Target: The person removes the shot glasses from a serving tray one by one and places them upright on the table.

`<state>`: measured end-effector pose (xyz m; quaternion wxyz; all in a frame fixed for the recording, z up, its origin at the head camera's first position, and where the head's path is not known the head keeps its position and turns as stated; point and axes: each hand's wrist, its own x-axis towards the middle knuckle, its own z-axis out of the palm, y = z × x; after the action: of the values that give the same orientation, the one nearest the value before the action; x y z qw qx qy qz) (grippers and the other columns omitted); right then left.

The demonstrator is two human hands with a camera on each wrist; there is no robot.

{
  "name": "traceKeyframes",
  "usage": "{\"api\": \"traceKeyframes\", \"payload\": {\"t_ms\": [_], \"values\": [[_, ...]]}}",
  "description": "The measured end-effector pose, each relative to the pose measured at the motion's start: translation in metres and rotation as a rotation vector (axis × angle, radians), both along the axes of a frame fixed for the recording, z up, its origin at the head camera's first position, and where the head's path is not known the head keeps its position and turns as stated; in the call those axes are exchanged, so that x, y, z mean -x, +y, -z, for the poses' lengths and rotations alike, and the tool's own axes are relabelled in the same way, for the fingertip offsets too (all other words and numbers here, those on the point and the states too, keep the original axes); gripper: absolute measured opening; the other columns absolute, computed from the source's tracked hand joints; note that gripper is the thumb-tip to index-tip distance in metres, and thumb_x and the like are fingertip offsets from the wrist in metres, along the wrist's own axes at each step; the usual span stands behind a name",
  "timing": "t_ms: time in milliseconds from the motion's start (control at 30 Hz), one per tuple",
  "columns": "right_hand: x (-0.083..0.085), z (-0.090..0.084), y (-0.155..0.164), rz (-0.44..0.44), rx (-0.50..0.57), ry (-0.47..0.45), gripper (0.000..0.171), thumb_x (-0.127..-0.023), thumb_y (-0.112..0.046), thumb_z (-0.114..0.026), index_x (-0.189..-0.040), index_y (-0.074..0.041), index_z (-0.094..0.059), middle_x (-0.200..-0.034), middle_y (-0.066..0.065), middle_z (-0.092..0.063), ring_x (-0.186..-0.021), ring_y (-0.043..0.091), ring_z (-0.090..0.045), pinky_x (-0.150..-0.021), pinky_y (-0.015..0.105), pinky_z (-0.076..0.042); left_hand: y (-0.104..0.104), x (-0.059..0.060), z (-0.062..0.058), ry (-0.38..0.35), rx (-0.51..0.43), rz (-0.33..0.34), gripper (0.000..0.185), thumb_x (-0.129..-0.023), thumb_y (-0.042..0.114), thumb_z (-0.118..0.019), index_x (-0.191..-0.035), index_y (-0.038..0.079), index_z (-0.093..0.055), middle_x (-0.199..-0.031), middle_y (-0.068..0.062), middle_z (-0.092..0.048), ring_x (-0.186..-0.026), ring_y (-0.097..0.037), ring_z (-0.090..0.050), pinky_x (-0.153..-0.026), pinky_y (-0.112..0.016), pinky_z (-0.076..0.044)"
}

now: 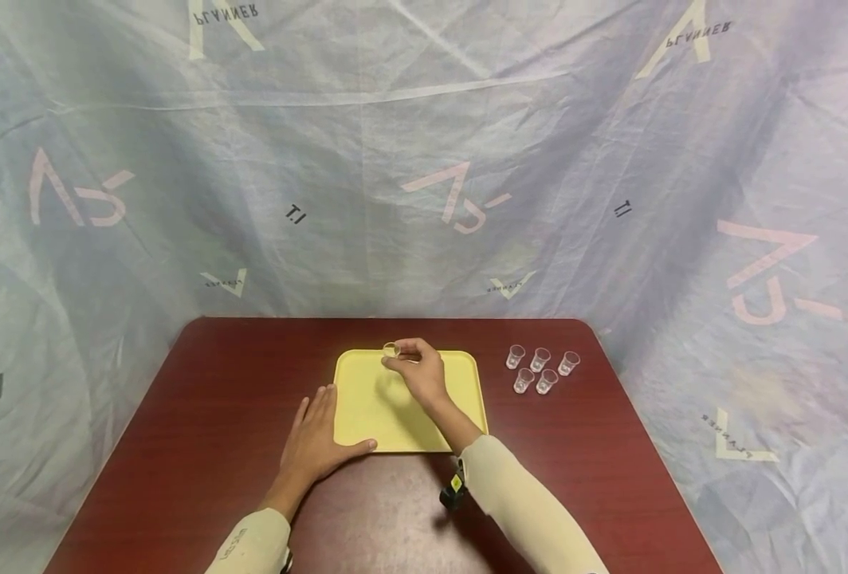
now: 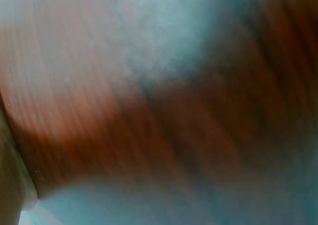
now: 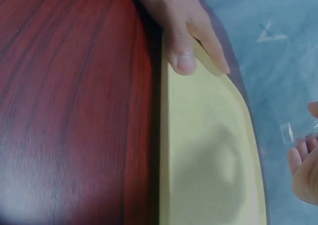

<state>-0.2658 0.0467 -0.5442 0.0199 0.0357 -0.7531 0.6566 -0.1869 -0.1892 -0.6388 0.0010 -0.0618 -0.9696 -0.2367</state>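
A yellow tray (image 1: 367,414) lies in the middle of a dark red table (image 1: 202,446). My right hand (image 1: 413,367) pinches a small clear plastic cup (image 1: 391,349) just above the tray's far edge; the cup (image 3: 288,133) also shows at the right edge of the right wrist view. My left hand (image 1: 316,442) lies flat on the table against the tray's near-left corner, thumb on the rim. That left hand (image 3: 186,34) shows on the tray (image 3: 203,155) rim in the right wrist view. The left wrist view is a blur of table wood.
Several small clear cups (image 1: 539,368) stand in a cluster on the table, right of the tray. A wrinkled printed sheet (image 1: 424,159) hangs behind and around the table. A small black device (image 1: 453,490) is strapped under my right wrist.
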Motion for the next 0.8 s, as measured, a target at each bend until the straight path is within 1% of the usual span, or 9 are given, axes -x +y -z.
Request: {"api": "traceKeyframes", "payload": {"t_ms": [100,200,433,600,800], "values": [[-0.001,-0.004,0.010,0.010,0.015,0.003,0.037,-0.096,-0.023,-0.092,-0.127,-0.008,-0.079,-0.125,0.018,-0.076,-0.111,0.023,-0.071,-0.095,0.036,-0.065,0.000,-0.001,0.000,0.005,-0.010,-0.001,0.154,-0.077,0.106,-0.064,-0.181,0.003,-0.015,-0.189,-0.018,-0.021,-0.178,-0.038,-0.020,-0.147,-0.058,-0.004],[-0.002,-0.008,0.021,0.024,0.032,-0.001,0.035,-0.095,-0.021,-0.092,-0.126,-0.009,-0.079,-0.125,0.015,-0.076,-0.110,0.020,-0.071,-0.092,0.031,-0.066,0.000,-0.001,0.000,0.008,-0.019,-0.004,0.153,-0.078,0.103,-0.068,-0.181,0.003,-0.015,-0.189,-0.018,-0.021,-0.178,-0.038,-0.020,-0.147,-0.058,-0.004],[-0.005,-0.018,0.046,0.099,0.093,0.017,0.036,-0.091,-0.009,-0.092,-0.124,-0.002,-0.078,-0.122,0.018,-0.077,-0.103,0.014,-0.071,-0.085,0.018,-0.064,-0.003,-0.001,0.003,0.016,-0.010,-0.006,0.154,-0.077,0.105,-0.065,-0.182,0.004,-0.014,-0.190,-0.018,-0.020,-0.178,-0.039,-0.019,-0.146,-0.059,-0.005],[-0.007,-0.023,0.067,0.156,0.108,0.032,0.037,-0.088,-0.005,-0.092,-0.122,0.000,-0.079,-0.119,0.018,-0.079,-0.099,0.012,-0.071,-0.084,0.017,-0.063,-0.003,-0.001,0.001,0.011,-0.026,0.003,0.154,-0.077,0.104,-0.066,-0.182,0.005,-0.013,-0.190,-0.017,-0.018,-0.178,-0.038,-0.018,-0.147,-0.057,-0.001],[-0.013,-0.025,0.094,0.184,0.104,0.006,0.037,-0.091,-0.007,-0.092,-0.125,-0.003,-0.078,-0.119,0.010,-0.078,-0.102,0.013,-0.071,-0.086,0.018,-0.063,0.000,-0.002,0.002,0.010,-0.025,0.010,0.154,-0.077,0.105,-0.065,-0.182,0.006,-0.013,-0.191,-0.017,-0.018,-0.178,-0.037,-0.017,-0.147,-0.058,-0.001]]}}
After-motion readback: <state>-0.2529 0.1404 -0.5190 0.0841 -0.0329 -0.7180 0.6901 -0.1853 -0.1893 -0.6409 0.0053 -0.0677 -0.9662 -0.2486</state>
